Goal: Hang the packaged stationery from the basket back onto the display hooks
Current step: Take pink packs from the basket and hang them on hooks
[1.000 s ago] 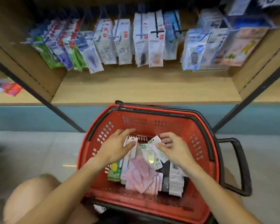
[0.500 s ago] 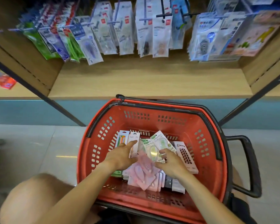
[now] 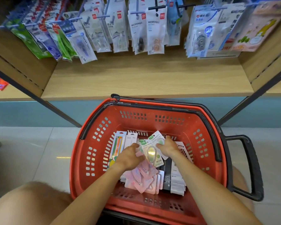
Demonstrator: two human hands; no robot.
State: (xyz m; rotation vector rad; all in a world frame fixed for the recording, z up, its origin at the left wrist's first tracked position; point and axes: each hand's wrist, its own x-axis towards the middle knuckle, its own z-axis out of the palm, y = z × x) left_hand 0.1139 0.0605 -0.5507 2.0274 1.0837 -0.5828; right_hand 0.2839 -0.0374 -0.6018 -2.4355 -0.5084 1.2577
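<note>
Here we see both hands inside the red basket: our left hand rests open-fingered on pink packets; our right hand pinches a green-labelled packet at its 11 o'clock.

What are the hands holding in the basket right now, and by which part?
The right hand pinches a green-and-white carded pack by its lower edge. The left hand rests on the pile; whether it grips anything cannot be told.
</note>
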